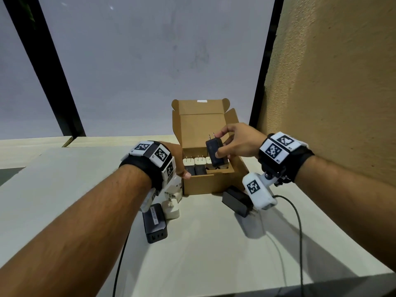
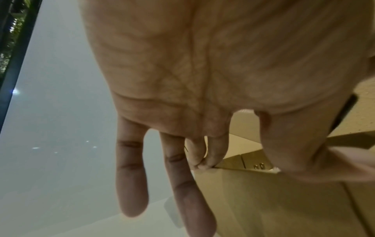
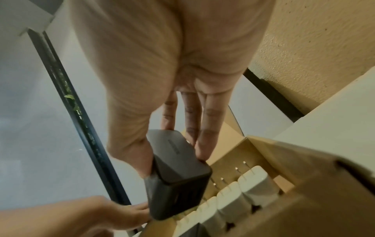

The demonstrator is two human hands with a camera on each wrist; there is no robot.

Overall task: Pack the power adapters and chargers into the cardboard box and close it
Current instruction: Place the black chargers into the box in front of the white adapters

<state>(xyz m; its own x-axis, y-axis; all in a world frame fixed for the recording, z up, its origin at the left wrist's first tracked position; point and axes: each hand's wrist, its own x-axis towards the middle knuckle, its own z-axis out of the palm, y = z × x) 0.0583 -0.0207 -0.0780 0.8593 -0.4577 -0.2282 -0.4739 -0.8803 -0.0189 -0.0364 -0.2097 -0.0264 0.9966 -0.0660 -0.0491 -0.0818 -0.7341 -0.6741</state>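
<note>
three loose adapters (image 1: 154, 223), one box (image 1: 205, 183)

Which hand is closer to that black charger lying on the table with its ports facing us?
Left. The left hand holds the box corner just beyond the black charger; the right hand is over the box, farther off.

No text is legible: the label on the black adapter (image 1: 154, 219) and the wristband markers (image 1: 273, 151) cannot be read.

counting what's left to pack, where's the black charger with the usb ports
In the head view it lies on the table, front-left of the cardboard box, beside a white adapter: black charger.
</note>
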